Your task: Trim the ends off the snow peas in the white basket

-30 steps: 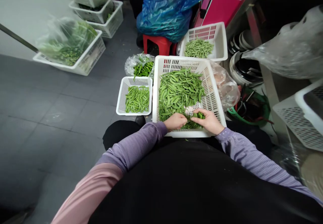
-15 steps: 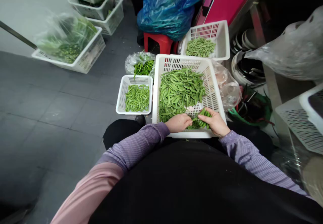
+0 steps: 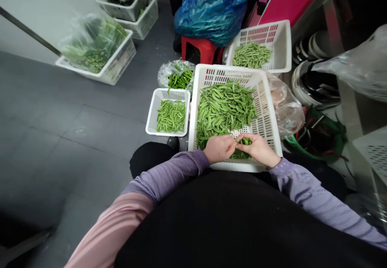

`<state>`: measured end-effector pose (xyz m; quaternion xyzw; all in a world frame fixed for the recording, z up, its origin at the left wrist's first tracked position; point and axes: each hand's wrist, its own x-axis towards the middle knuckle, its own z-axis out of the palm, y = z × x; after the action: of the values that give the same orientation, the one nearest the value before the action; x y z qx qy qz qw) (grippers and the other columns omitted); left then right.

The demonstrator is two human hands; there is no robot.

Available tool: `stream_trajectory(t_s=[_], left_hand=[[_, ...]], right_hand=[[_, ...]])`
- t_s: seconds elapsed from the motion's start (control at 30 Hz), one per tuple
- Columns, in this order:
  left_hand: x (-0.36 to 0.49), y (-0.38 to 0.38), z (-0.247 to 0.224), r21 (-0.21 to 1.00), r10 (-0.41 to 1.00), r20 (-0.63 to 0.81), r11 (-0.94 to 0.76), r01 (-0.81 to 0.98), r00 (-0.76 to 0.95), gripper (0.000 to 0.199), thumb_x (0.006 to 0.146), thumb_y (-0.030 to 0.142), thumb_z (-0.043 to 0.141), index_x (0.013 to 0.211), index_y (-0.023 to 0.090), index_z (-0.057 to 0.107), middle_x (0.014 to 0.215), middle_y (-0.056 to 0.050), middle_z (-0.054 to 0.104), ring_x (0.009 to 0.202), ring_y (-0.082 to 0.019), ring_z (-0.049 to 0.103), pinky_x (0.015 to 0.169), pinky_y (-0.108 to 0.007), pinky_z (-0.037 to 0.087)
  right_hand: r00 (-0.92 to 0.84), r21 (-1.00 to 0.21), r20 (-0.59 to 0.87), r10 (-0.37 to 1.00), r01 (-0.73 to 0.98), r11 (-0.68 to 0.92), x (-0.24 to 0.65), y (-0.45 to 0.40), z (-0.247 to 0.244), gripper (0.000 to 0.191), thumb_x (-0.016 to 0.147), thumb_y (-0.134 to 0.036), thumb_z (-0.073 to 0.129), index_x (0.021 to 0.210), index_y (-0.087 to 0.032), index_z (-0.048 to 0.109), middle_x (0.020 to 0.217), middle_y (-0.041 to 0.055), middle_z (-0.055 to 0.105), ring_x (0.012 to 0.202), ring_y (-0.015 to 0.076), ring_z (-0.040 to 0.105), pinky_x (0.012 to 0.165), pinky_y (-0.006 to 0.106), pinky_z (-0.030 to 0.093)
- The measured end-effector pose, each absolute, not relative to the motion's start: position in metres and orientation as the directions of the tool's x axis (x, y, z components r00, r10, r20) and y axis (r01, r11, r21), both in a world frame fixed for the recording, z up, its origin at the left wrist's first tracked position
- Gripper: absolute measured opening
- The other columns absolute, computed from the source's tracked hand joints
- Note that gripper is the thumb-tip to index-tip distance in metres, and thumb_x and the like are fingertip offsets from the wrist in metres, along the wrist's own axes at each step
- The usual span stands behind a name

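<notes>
A large white slotted basket sits at my lap with a heap of green snow pea pods in it. Over its near side, my right hand is closed around several pods, their ends showing between thumb and fingers. My left hand is closed in a pinch, its fingertips meeting those of my right hand at the end of a pod; the pinched bit is mostly hidden. To the left, a smaller white basket on the floor holds more pods.
Behind stand a bag of green peppers, a red stool bearing a blue plastic bag, and a white basket of green beans. Greens in a basket and stacked crates are far left. Right are clear bags and a green container.
The view has shifted, moving the scene rightward. My hands have come closer together, fingertips now meeting, and the pods in my right hand are more covered.
</notes>
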<state>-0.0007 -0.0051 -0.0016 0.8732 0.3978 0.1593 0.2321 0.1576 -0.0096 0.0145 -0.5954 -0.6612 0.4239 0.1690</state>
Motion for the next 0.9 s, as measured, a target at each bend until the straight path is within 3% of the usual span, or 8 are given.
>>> stream_trajectory(t_s=[0.07,0.17,0.27,0.33,0.6,0.77,0.83,0.9], left_hand=[[-0.003,-0.005,0.000,0.525,0.799,0.111,-0.552,0.648,0.591,0.032,0.085,0.024,0.032,0.075,0.013,0.060,0.077,-0.006,0.062,0.075,-0.013,0.058,0.064,-0.023,0.042],[-0.006,-0.005,-0.002,0.499,0.812,0.021,-0.514,0.698,0.583,0.035,0.087,0.025,0.029,0.081,0.013,0.061,0.083,-0.008,0.063,0.078,-0.015,0.059,0.065,-0.025,0.044],[-0.008,-0.008,-0.011,0.465,0.735,-0.212,-0.504,0.728,0.644,0.031,0.083,0.024,0.035,0.081,0.011,0.063,0.084,-0.011,0.064,0.075,-0.020,0.062,0.060,-0.029,0.046],[-0.009,-0.010,-0.018,0.476,0.658,-0.327,-0.505,0.720,0.678,0.027,0.080,0.021,0.040,0.080,0.010,0.065,0.084,-0.013,0.064,0.076,-0.023,0.063,0.059,-0.030,0.047],[-0.011,-0.001,-0.015,0.533,0.600,-0.417,-0.447,0.718,0.683,0.028,0.075,0.013,0.044,0.093,0.010,0.065,0.098,-0.016,0.061,0.085,-0.026,0.062,0.064,-0.034,0.050],[-0.012,0.001,-0.014,0.550,0.503,-0.489,-0.457,0.700,0.713,0.030,0.076,0.013,0.044,0.097,0.010,0.065,0.097,-0.018,0.063,0.091,-0.028,0.061,0.068,-0.035,0.050],[-0.013,0.001,-0.015,0.546,0.480,-0.503,-0.469,0.695,0.719,0.030,0.077,0.013,0.044,0.097,0.010,0.066,0.096,-0.019,0.064,0.091,-0.027,0.061,0.069,-0.033,0.050],[-0.013,0.000,-0.016,0.544,0.472,-0.490,-0.492,0.680,0.733,0.029,0.077,0.013,0.044,0.096,0.009,0.066,0.095,-0.019,0.064,0.091,-0.026,0.062,0.069,-0.032,0.050]], right_hand=[[-0.164,-0.856,-0.430,0.888,0.387,-0.343,0.153,-0.011,0.009,0.025,0.058,-0.040,0.069,0.065,-0.019,0.056,0.062,-0.0018,0.056,0.060,0.0151,0.052,0.061,0.028,0.040],[-0.066,-0.796,-0.598,0.799,-0.065,-0.601,0.164,-0.005,0.002,0.030,0.052,-0.039,0.073,0.062,-0.020,0.052,0.056,-0.0038,0.051,0.048,0.0108,0.045,0.045,0.025,0.035],[0.057,-0.755,-0.604,0.795,-0.361,-0.547,0.189,0.019,0.004,0.024,0.057,-0.033,0.071,0.062,-0.022,0.050,0.052,-0.0054,0.048,0.040,0.0081,0.038,0.037,0.021,0.027],[0.044,-0.746,-0.580,0.814,-0.430,-0.508,0.195,0.041,0.013,0.017,0.063,-0.030,0.066,0.063,-0.023,0.050,0.054,-0.0047,0.050,0.041,0.0077,0.038,0.036,0.020,0.028],[-0.262,-0.645,-0.734,0.627,-0.022,-0.764,0.045,0.112,0.042,0.011,0.079,-0.022,0.051,0.069,-0.017,0.052,0.062,0.0024,0.059,0.046,0.0109,0.048,0.037,0.020,0.032],[-0.230,-0.696,-0.718,0.657,0.248,-0.673,-0.040,0.155,0.031,0.026,0.077,-0.041,0.057,0.092,-0.019,0.054,0.092,0.0078,0.061,0.077,0.0201,0.057,0.065,0.036,0.048],[-0.236,-0.742,-0.669,0.705,0.275,-0.612,-0.044,0.168,0.032,0.038,0.074,-0.050,0.057,0.100,-0.022,0.053,0.102,0.0085,0.059,0.090,0.0239,0.055,0.075,0.042,0.046],[-0.263,-0.810,-0.585,0.767,0.222,-0.543,-0.028,0.175,0.036,0.037,0.075,-0.051,0.054,0.100,-0.023,0.053,0.101,0.0077,0.059,0.089,0.0219,0.055,0.075,0.039,0.046]])
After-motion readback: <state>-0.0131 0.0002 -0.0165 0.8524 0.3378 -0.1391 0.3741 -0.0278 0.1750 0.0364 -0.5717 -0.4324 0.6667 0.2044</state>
